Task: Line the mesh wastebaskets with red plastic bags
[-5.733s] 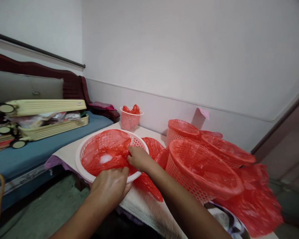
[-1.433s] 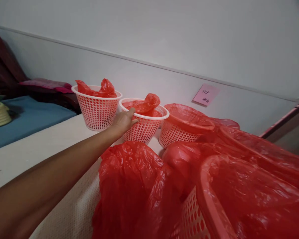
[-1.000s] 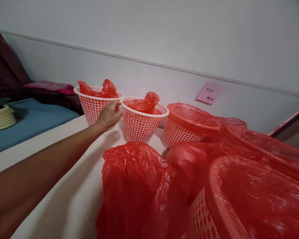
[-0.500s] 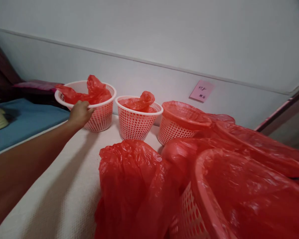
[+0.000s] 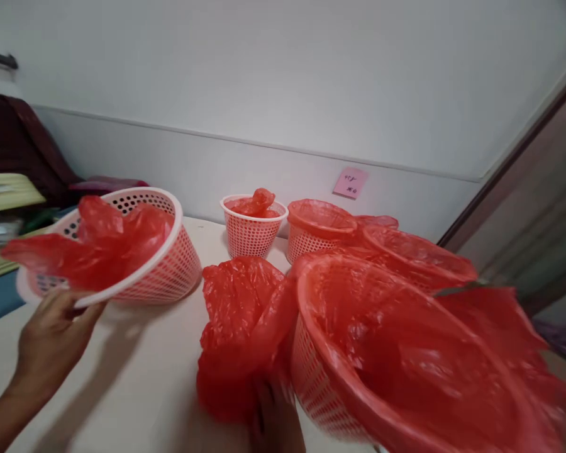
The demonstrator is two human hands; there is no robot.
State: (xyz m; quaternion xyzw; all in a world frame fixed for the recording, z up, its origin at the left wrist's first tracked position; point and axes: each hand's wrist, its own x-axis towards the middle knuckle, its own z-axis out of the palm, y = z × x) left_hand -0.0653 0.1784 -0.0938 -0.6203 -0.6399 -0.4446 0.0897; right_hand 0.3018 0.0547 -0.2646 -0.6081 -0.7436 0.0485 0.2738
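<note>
My left hand [image 5: 59,336] grips the near rim of a white perforated plastic basket [image 5: 174,270], thumb below the rim. The basket is tilted toward me, with a crumpled red plastic bag [image 5: 108,242] inside that spills over its left side. At the bottom centre, my right hand [image 5: 276,415] is blurred by motion. It is at the lower end of a heap of red plastic bag [image 5: 243,314], against the side of a large basket [image 5: 327,384] lined with red plastic. Whether its fingers hold the bag is unclear.
A smaller white basket [image 5: 249,236] with a red bag inside stands by the wall. Right of it are red-lined baskets, one at the wall [image 5: 306,242] and another [image 5: 415,255] further right. A pink note [image 5: 350,182] is on the wall. Yellow trays [image 5: 9,192] are at far left.
My left hand has pulled the white basket toward me, and it now tilts. My right hand has come into view at the bottom. The view has shifted.
</note>
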